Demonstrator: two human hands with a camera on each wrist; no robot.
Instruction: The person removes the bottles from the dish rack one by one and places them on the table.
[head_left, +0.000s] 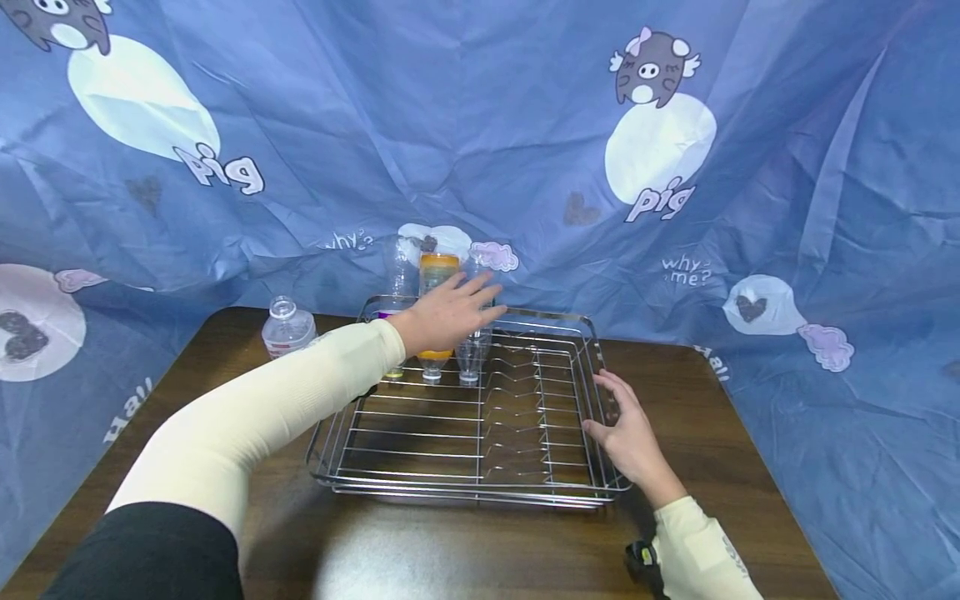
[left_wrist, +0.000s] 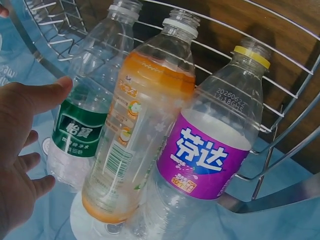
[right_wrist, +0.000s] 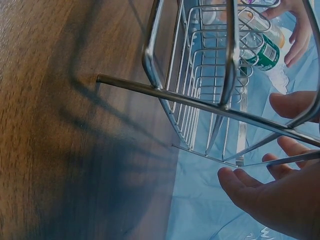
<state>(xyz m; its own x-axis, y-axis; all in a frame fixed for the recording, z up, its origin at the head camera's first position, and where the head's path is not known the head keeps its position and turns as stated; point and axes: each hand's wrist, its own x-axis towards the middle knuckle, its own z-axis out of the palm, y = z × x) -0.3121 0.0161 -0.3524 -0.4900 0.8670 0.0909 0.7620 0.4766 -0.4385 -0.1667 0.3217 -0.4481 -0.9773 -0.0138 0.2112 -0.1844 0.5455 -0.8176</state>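
Note:
Three empty plastic bottles lean neck-down at the back left of a wire dish rack [head_left: 465,486]. In the left wrist view they are a green-labelled bottle [left_wrist: 80,130], an orange-and-clear bottle [left_wrist: 135,140] and a purple-labelled bottle [left_wrist: 205,155]. Their necks show no caps, only collar rings. My left hand [head_left: 450,315] is spread beside the green-labelled bottle, its thumb close to the label; whether it touches cannot be told. At the rack's right side, my right hand [head_left: 630,433] has fingers and thumb parted around the rails, without a visible grip.
A clear bottle [head_left: 288,329] stands upright on the wooden table [head_left: 697,417], left of the rack. Behind the table hangs a blue patterned cloth [head_left: 480,125]. A black strap device [head_left: 641,557] sits at my right wrist.

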